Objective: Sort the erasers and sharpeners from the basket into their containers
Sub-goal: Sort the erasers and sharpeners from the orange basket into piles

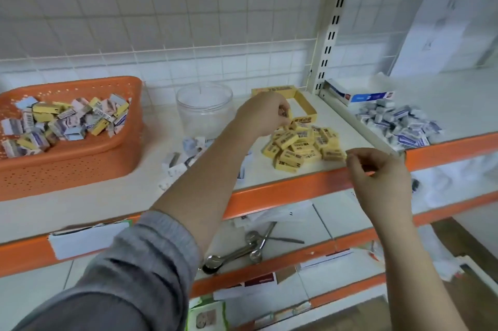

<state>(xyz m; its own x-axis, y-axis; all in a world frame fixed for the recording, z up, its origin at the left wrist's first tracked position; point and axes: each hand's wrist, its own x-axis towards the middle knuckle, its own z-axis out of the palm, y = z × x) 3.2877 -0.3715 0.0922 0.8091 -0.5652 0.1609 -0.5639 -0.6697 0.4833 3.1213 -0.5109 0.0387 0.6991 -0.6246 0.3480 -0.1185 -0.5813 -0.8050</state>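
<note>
An orange basket (80, 166) at the left of the shelf holds several mixed yellow, pink and blue-white small boxes. My left hand (262, 115) reaches across to the pile of yellow erasers (301, 146), fingers pinched on a yellow eraser at the pile's far edge. Behind the pile lies an open yellow box (305, 105). My right hand (380, 177) hovers at the shelf's front edge, right of the pile, fingers loosely curled with nothing in them. A clear plastic jar (204, 109) stands between basket and box. Small white sharpeners (179, 160) lie in front of the jar.
A heap of blue-white erasers (398, 128) and a blue-white box (361, 93) lie on the neighbouring shelf at right. A slotted upright post (331, 34) divides the shelves. Metal spoons (242, 249) and papers lie on the lower shelf. The shelf edge (283, 193) is orange.
</note>
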